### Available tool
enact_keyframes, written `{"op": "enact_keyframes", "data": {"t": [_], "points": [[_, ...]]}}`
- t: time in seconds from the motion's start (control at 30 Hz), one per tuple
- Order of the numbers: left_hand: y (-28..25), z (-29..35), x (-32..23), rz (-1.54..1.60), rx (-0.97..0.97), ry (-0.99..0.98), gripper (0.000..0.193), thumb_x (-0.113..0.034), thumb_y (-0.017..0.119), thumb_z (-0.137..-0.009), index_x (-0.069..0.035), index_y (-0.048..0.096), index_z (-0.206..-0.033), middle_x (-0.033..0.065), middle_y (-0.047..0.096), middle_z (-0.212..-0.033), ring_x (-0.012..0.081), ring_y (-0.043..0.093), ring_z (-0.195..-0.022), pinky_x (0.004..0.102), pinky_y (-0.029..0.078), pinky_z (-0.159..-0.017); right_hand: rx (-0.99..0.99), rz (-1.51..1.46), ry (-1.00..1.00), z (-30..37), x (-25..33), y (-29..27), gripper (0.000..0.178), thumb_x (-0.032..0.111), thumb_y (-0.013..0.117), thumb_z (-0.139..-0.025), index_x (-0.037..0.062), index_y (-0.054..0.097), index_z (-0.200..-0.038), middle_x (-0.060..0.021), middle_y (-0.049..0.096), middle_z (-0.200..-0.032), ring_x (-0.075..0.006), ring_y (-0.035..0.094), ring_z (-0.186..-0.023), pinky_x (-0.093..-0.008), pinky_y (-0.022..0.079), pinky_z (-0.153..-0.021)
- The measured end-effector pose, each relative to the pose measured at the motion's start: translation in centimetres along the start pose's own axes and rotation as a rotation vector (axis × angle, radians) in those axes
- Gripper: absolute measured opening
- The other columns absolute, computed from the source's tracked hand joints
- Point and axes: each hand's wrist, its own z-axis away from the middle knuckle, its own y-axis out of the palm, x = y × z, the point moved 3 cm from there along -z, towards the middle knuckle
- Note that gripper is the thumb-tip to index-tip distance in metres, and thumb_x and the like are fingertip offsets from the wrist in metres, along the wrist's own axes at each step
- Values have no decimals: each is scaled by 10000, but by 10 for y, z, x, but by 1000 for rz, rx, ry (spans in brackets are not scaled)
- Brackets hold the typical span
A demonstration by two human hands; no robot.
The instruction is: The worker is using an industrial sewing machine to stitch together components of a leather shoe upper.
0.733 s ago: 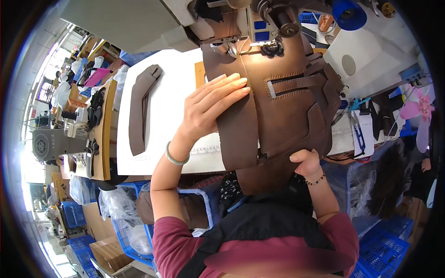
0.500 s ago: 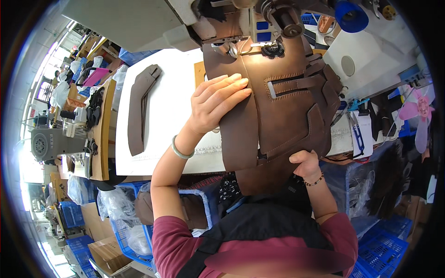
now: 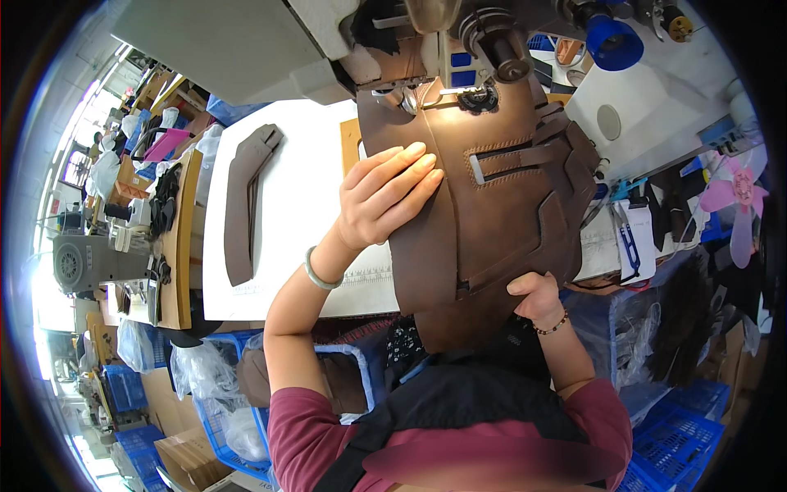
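Note:
A large brown leather piece [image 3: 492,221] with stitched slots and layered straps lies under a sewing machine [image 3: 229,41]. Its far end sits by the presser area, beside a dark round wheel [image 3: 479,97] and under a bright lamp glow. My left hand [image 3: 385,197] rests flat on the left part of the leather, fingers stretched out near a long seam line. At the near right edge my right hand [image 3: 539,297] grips the leather, thumb on top and the other fingers hidden beneath. The near end of the leather hangs toward my lap.
A folded brown leather strip [image 3: 246,205] lies on the white table [image 3: 307,148] to the left. Blue-handled snips [image 3: 630,246] and a pink fan [image 3: 742,193] are at the right. Blue crates [image 3: 217,426] with plastic bags stand below the table.
The whole view has shifted slightly, so the machine and table sit a little lower. Both hands keep nearly the same places on the leather.

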Motion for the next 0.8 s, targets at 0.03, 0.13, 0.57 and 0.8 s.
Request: {"op": "enact_keyframes", "data": {"t": [0.03, 0.13, 0.57, 0.8], "points": [[-1, 0, -1, -2, 27, -18, 192, -101, 653, -776, -49, 693, -957, 88, 697, -995, 232, 672, -972, 334, 542, -843, 14, -25, 17, 0, 0, 0, 375, -90, 565, -732, -76, 598, -1105, -167, 666, -1043, -281, 672, -933, -384, 555, -829], [-2, -1, 0, -1, 60, -35, 195, -96, 656, -771, -35, 704, -950, 86, 704, -993, 236, 669, -987, 341, 544, -852, 59, 8, -7, 0, 0, 2, 374, -86, 563, -739, -69, 597, -1111, -163, 665, -1041, -281, 670, -932, -385, 552, -835], [1, -2, 1, -27, 15, 22, 182, -84, 654, -768, -49, 692, -943, 69, 690, -971, 218, 663, -977, 318, 545, -829, 53, 5, -27, -1, 1, 8, 396, -89, 556, -744, -63, 580, -1138, -167, 645, -1090, -286, 652, -983, -391, 543, -864], [-2, -3, 0, -10, 23, 2, 169, -61, 675, -757, -49, 703, -923, 59, 691, -960, 208, 671, -950, 306, 552, -808, 23, 115, -39, 2, 2, -6, 434, -81, 577, -770, -63, 550, -1203, -164, 635, -1135, -280, 641, -1019, -394, 528, -896]]}}
